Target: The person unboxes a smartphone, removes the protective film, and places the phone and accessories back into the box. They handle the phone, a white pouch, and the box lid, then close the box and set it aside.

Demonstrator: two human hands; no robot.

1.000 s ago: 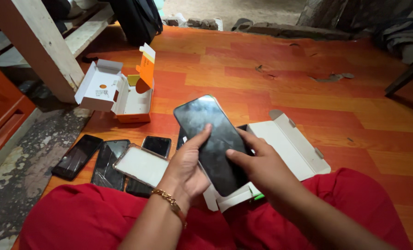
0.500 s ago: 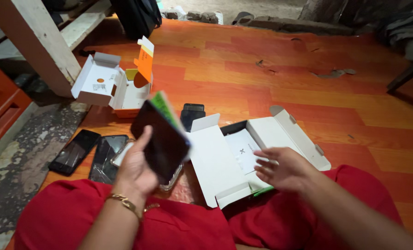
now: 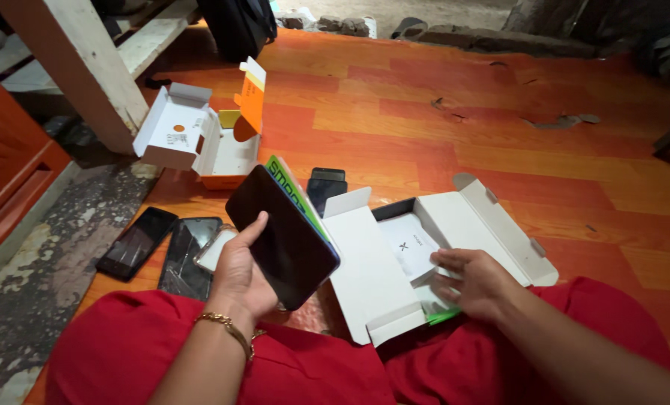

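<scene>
My left hand (image 3: pixel 243 276) holds a large black phone (image 3: pixel 282 236) tilted up, together with a green-edged flat box lid (image 3: pixel 294 193) behind it. A gold bracelet sits on that wrist. My right hand (image 3: pixel 474 281) rests with fingers spread on the inside of an open white phone box (image 3: pixel 485 221), touching a white paper insert (image 3: pixel 408 244) in its tray. The box's left flap (image 3: pixel 361 262) lies flat toward my red-clothed lap.
Two dark phones (image 3: pixel 136 242) (image 3: pixel 189 255) and a clear case (image 3: pixel 213 251) lie on the floor at left. Another black phone (image 3: pixel 325 187) lies behind the box. An open orange-and-white box (image 3: pixel 200 139) stands near a wooden post (image 3: pixel 80 71). Orange plank flooring stretches to the right.
My left hand took the black phone off the white box and lifted it left with the green lid. My right hand let go and lowered onto the box's paper insert.
</scene>
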